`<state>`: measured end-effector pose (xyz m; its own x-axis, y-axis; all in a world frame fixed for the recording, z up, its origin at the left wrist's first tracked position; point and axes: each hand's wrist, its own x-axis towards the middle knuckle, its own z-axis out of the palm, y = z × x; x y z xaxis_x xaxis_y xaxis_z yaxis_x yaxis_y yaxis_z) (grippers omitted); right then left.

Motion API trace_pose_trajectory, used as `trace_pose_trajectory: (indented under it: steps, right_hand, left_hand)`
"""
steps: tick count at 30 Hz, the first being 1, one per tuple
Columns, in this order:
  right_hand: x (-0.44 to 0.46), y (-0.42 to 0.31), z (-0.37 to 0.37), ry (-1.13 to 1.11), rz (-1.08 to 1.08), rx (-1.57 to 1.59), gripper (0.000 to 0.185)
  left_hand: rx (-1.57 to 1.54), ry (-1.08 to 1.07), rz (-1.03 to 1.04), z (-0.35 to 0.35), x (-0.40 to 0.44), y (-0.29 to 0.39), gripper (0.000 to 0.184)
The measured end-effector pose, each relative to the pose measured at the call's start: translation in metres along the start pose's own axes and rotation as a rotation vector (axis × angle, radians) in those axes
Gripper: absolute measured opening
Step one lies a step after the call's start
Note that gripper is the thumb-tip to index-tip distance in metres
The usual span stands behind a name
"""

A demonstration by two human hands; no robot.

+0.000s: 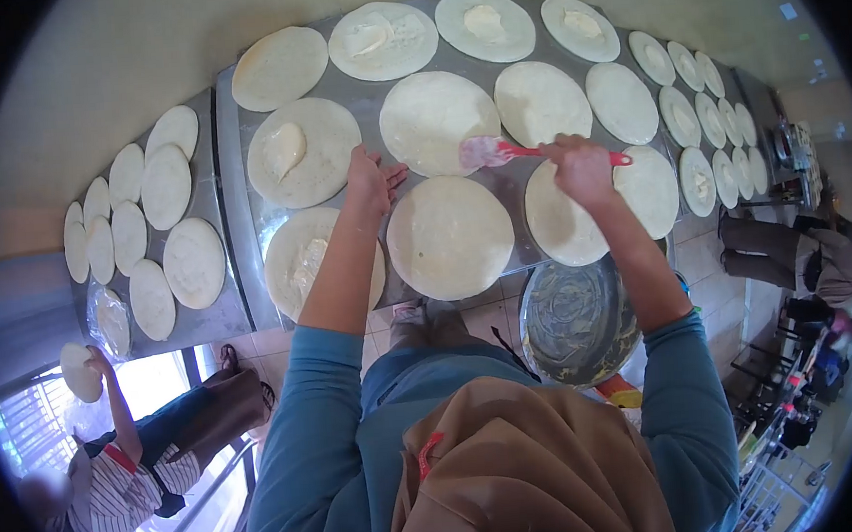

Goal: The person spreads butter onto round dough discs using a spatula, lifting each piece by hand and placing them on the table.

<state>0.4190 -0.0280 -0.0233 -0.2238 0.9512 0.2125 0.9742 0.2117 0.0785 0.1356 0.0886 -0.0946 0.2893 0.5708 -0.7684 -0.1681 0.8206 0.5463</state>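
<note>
My right hand [584, 170] is closed on the red handle of a spatula [516, 150]. The spatula's pale, smeared blade lies over the lower right edge of a round flat dough [439, 119]. My left hand [374, 179] is open, fingers apart, and holds nothing. It is at the right edge of a dough round with a creamy dollop [287, 150]. Below and between my hands lies another dough round [451, 237] with a thin, shiny coating. Under my right wrist is one more round [557, 214].
More dough rounds cover the metal table [236, 195], some with cream dollops. A large smeared round pan [576, 320] stands below the table's front edge. At the lower left a person [132, 479] holds a dough round; another person [796, 258] stands at the right.
</note>
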Motion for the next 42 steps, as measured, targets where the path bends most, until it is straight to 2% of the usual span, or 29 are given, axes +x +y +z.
trace_pose_trajectory:
  steps: [2,3,5,9,11,16,18,19,21,24,26,29,31,32,34,35,37,41,42]
  right_hand:
    - [0.001,0.018,-0.01,0.013,0.148,0.003,0.023]
    - [0.002,0.022,-0.011,0.011,0.153,0.004,0.023]
    - [0.017,0.024,-0.022,-0.06,0.372,0.07,0.018]
    - [0.051,0.012,0.004,-0.179,0.404,0.032,0.016]
    - [0.054,0.005,0.014,-0.318,0.386,0.0,0.016]
    - [-0.022,-0.036,0.003,-0.379,0.423,0.02,0.014]
    - [-0.032,-0.044,-0.019,-0.42,0.419,0.167,0.017]
    - [-0.03,-0.04,-0.017,-0.42,0.42,0.164,0.017]
    - [-0.023,-0.027,-0.006,-0.063,0.484,0.35,0.019]
    - [-0.026,-0.03,0.031,-0.194,0.512,0.203,0.022]
    - [-0.043,-0.062,0.031,-0.149,0.534,0.282,0.023]
    - [-0.051,-0.084,0.011,-0.239,0.507,0.365,0.021]
    - [-0.038,-0.073,0.014,0.034,0.491,0.625,0.018]
    - [-0.025,-0.065,0.02,0.038,0.486,0.627,0.018]
    - [0.008,-0.045,0.036,0.048,0.581,0.391,0.019]
    - [0.021,-0.043,0.043,0.05,0.576,0.394,0.019]
    - [0.049,-0.053,0.059,-0.09,0.689,0.292,0.021]
    - [0.079,-0.1,0.075,-0.076,0.656,0.302,0.019]
    - [0.081,-0.112,0.069,-0.124,0.573,0.325,0.02]
  left_hand:
    - [0.004,-0.007,0.008,0.002,0.003,0.004,0.071]
    - [0.006,-0.009,0.002,0.0,0.003,0.003,0.071]
    - [0.011,-0.015,-0.004,0.0,0.003,0.003,0.071]
    - [0.036,-0.012,-0.019,-0.001,0.003,0.003,0.07]
    - [0.043,-0.018,-0.022,0.0,0.001,0.004,0.07]
    - [0.031,0.012,-0.011,0.001,0.005,0.001,0.068]
    - [0.037,0.015,-0.009,0.002,0.005,0.002,0.068]
    - [0.039,0.022,-0.007,0.001,0.006,0.001,0.067]
    - [0.027,0.018,-0.01,0.0,0.01,0.002,0.067]
    - [0.012,0.022,-0.018,0.001,0.009,-0.001,0.068]
    - [0.017,0.027,-0.017,0.001,0.009,0.001,0.069]
    - [0.037,0.002,-0.015,-0.001,0.008,0.0,0.07]
    - [0.065,-0.006,-0.013,-0.001,0.007,0.003,0.072]
    - [0.064,-0.004,-0.007,-0.002,0.007,0.004,0.072]
    - [0.097,-0.033,-0.011,-0.004,0.008,0.003,0.073]
    - [0.096,-0.03,-0.007,-0.004,0.008,0.001,0.073]
    - [0.102,-0.039,-0.003,-0.003,0.01,0.001,0.075]
    - [0.089,-0.037,-0.014,0.0,0.01,0.001,0.075]
    - [0.05,-0.04,-0.014,0.0,0.011,0.0,0.075]
